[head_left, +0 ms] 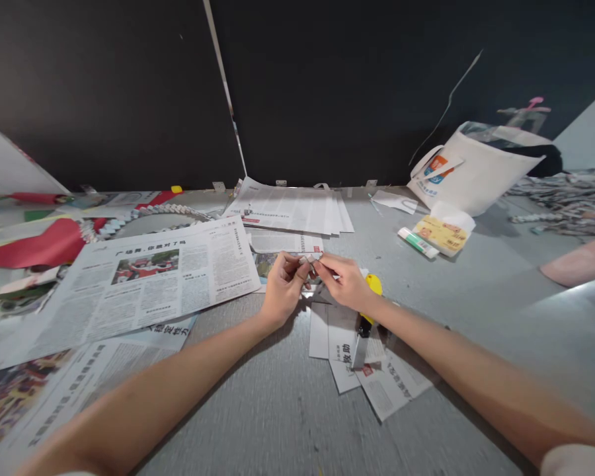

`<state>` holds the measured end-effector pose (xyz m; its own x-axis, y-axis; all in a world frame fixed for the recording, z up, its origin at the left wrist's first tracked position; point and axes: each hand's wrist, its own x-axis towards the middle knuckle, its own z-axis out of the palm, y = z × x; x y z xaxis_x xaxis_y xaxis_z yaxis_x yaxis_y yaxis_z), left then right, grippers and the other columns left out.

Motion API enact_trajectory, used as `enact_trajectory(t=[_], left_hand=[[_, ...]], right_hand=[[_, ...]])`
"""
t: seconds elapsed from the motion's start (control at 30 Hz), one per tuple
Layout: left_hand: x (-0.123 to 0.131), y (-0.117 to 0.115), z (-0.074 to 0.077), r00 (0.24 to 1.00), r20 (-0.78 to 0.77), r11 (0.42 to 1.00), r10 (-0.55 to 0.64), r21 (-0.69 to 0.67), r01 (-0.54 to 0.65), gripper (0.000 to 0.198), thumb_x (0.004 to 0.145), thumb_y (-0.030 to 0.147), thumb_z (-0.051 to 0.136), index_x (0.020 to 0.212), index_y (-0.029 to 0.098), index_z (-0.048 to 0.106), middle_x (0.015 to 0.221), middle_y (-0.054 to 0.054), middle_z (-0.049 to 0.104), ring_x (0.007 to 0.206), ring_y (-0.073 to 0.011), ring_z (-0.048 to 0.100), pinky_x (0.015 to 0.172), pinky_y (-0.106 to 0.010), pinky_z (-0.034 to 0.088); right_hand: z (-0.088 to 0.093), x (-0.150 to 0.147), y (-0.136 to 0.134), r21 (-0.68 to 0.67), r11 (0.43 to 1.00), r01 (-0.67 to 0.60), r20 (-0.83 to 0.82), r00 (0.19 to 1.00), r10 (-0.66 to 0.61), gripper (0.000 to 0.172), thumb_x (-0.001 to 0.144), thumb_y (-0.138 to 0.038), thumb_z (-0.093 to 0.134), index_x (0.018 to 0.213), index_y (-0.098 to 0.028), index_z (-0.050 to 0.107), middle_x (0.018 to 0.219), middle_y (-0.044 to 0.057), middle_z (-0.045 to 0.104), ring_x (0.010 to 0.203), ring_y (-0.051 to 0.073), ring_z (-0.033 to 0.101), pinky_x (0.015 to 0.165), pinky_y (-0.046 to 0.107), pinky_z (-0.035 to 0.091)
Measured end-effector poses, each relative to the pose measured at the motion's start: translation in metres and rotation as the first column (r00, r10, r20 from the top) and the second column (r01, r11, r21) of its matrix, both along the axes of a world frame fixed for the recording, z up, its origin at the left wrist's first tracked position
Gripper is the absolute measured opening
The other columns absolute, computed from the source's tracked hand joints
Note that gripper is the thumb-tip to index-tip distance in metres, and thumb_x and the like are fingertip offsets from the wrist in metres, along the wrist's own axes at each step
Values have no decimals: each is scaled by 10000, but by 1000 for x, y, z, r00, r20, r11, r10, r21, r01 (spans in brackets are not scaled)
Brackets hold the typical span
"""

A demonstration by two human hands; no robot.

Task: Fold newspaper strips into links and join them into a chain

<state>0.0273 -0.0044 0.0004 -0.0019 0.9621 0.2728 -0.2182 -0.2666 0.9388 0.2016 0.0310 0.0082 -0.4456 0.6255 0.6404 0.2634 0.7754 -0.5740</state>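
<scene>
My left hand (283,287) and my right hand (346,281) meet over the middle of the table, fingertips pinched together. Between them is a small folded piece of newspaper (311,260), mostly covered by the fingers. Beneath my right wrist lies a yellow and black utility knife (365,325), partly hidden by the forearm. It rests on several cut newspaper pieces (344,360). More printed paper lies just behind my hands.
Large newspaper sheets (198,274) spread on the left, near a folded-paper chain (166,210) and red material (44,244). Newspaper sheets (277,205) lie at the back. On the right are a glue stick (418,243), a yellow packet (443,233) and a white bag (476,168).
</scene>
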Motion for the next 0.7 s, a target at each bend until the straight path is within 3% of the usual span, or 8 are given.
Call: enact_trajectory(t=[0.33, 0.53, 0.7], left_hand=[[-1, -1, 3, 987, -33, 987, -158, -4, 158, 513, 878, 607, 825, 891, 211, 499, 739, 18, 674, 609, -107, 602, 548, -231, 502], [1, -3, 3, 995, -12, 995, -97, -36, 96, 476, 897, 594, 807, 930, 204, 537, 736, 22, 672, 577, -94, 588, 560, -229, 501], [2, -5, 4, 1000, 28, 995, -7, -96, 10, 473, 909, 584, 790, 1093, 218, 553, 859, -9, 722, 650, -124, 655, 565, -239, 522]], right_hand=[[-5, 10, 9, -5, 997, -77, 22, 997, 77, 339, 1134, -276, 490, 798, -235, 496, 743, -6, 519, 699, 164, 507, 689, 321, 416], [-3, 7, 6, -53, 998, -25, 22, 999, 26, 361, 1136, -305, 496, 782, -234, 510, 732, -4, 539, 681, 160, 504, 680, 331, 404], [-2, 4, 3, -79, 997, 4, 19, 1000, -2, 384, 1137, -337, 493, 766, -237, 488, 692, -19, 492, 633, 150, 459, 634, 329, 372]])
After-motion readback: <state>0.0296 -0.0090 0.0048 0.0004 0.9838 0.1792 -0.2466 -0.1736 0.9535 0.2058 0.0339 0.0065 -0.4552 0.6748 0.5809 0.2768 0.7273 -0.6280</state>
